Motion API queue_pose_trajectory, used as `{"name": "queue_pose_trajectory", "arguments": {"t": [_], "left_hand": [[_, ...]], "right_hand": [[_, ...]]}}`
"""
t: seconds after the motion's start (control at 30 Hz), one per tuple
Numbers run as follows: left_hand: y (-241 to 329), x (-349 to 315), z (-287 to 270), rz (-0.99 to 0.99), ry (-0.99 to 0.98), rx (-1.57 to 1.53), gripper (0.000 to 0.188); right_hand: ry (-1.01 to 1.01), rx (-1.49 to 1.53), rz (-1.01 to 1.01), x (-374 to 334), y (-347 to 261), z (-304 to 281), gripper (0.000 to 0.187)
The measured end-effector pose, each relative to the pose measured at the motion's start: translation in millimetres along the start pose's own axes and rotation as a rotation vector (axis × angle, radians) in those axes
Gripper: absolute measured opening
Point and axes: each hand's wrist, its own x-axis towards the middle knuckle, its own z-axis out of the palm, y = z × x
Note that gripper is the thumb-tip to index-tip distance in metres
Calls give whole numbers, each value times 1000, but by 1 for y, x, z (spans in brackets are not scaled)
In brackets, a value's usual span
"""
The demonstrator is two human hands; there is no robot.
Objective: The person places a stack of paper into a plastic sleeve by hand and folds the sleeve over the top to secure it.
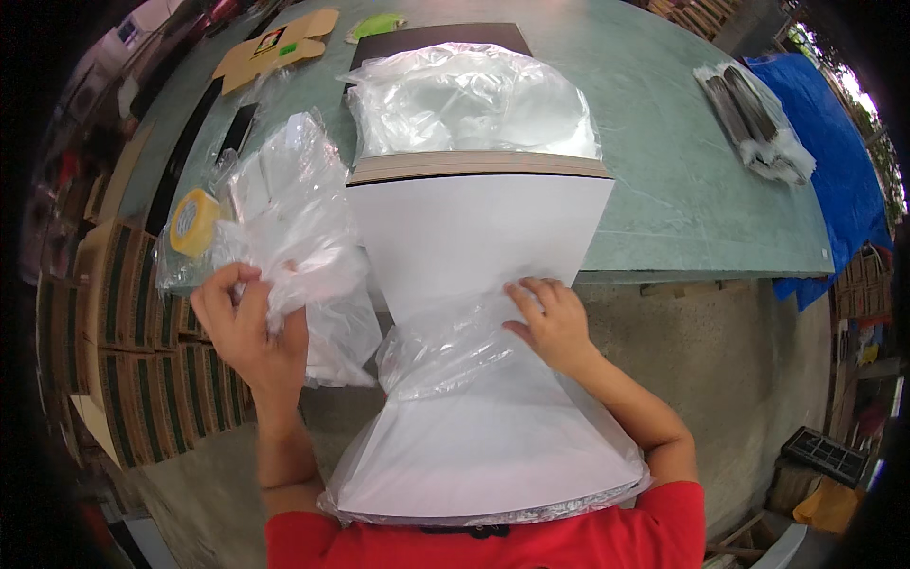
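A large white board reaches from the table's near edge toward my body. Its near part is inside a clear plastic sleeve, which lies wrinkled around the middle. My right hand rests on the sleeve and board at the right, thumb apart and fingers slightly bent. At the left, my left hand is closed on a crumpled clear plastic bag, part of a loose pile on the table's edge. Beyond the white board's far end, a stack of boards shows its edges, with clear plastic bunched behind it.
A yellow tape roll sits left of the plastic bags on the green table. Flattened cardboard lies at the far left, a wrapped bundle and blue tarp at the right. Stacked cartons stand below left.
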Motion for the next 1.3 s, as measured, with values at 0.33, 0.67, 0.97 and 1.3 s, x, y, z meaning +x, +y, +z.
{"name": "queue_pose_trajectory", "arguments": {"t": [0.33, 0.67, 0.97, 1.3], "left_hand": [[3, -55, 68, -92, -893, -920, 54], [30, -65, 90, -455, -1432, -872, 47], [16, -58, 78, -487, -1425, -898, 45], [33, 7, 25, -322, -983, -935, 19]], "right_hand": [[-600, 1332, 755, 17, 5, 8, 22], [58, 1301, 708, 31, 28, -39, 22], [-298, 1300, 869, 24, 21, -38, 13], [-395, 1595, 835, 24, 16, -48, 16]]}}
